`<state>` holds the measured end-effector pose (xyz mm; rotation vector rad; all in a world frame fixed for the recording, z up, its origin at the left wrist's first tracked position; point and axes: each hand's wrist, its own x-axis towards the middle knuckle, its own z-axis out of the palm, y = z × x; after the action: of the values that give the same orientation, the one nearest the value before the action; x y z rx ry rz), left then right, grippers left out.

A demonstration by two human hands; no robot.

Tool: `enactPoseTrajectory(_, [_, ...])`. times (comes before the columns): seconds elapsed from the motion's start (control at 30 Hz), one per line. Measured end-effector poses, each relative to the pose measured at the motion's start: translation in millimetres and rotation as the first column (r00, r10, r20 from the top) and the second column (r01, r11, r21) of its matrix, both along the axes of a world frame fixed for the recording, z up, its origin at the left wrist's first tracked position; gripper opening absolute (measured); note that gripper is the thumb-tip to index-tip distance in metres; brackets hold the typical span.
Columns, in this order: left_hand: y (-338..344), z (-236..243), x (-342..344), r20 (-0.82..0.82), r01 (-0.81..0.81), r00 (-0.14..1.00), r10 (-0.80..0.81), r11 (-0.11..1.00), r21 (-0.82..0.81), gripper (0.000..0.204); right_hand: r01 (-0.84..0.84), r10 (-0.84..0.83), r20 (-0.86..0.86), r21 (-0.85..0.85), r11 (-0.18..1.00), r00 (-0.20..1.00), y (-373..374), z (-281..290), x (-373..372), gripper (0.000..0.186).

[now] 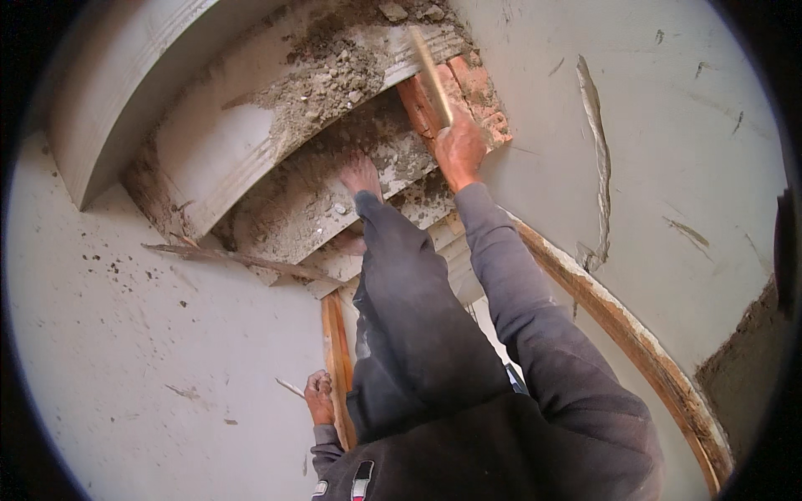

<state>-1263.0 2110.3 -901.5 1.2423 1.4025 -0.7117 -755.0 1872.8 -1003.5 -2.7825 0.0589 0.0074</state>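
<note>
My right hand (459, 150) is closed around the lower end of a pale wooden strip (428, 73). The strip points up and away across red bricks (472, 83) at the right end of the steps. Lower left, my left hand (319, 397) has its fingers curled in front of the pale wall. A thin, light, pointed piece (290, 387) sticks out of it to the left; its kind is not clear. Below and around the right hand are concrete steps (276, 225), with crumbled mortar (322, 88) heaped on an upper tread.
My bare foot (361, 174) stands on a dusty step. A rough wooden pole (242, 257) crosses the left side of the stairs. One wooden beam (618, 321) slants along the right, and an upright board (336, 359) is near my left hand. Plastered walls (693, 108) flank the stairs.
</note>
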Motion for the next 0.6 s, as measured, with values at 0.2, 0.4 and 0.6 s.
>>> enactPoseTrajectory(0.2, [-5.5, 12.5, 29.4, 0.024, -0.034, 0.999, 0.033, 0.999, 0.037, 0.028, 0.11, -0.114, -0.034, -0.107, 0.988, 0.993, -17.6, 20.3, 13.8, 0.032])
enactPoseTrajectory(0.4, [-11.9, 4.6, -3.1, -0.013, -0.036, 0.999, 0.036, 0.999, -0.002, 0.026, 0.181, -0.164, 0.084, -0.281, 0.942, 0.983, -75.1, -0.5, 24.8, 0.031])
enactPoseTrajectory(0.6, [-9.0, 9.1, 17.9, 0.018, -0.003, 1.0, 0.002, 1.0, 0.02, 0.025, -0.068, 0.076, 0.057, -0.12, 0.99, 0.995, -28.7, 10.7, 30.6, 0.032])
